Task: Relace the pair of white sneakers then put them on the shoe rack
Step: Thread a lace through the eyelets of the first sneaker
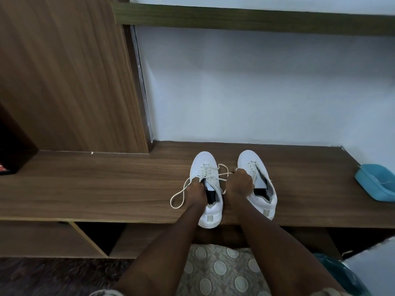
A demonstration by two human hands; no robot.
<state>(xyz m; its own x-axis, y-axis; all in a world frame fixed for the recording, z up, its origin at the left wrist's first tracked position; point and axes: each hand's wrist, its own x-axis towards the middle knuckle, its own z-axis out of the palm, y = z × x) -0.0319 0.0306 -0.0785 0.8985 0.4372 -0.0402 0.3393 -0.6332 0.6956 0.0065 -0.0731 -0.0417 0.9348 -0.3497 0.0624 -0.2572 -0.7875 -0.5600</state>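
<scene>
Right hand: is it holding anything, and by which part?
The right hand pinches the lace running across from the left sneaker, near its end. The left hand grips that sneaker's collar.

At twelve o'clock the wall [245,92] closed off my reach just past the shoes [208,189]. At nine the shelf [96,184] lay bare up to the cabinet [64,71] at ten. At three it ran clear as far as the blue tub [376,182].
</scene>
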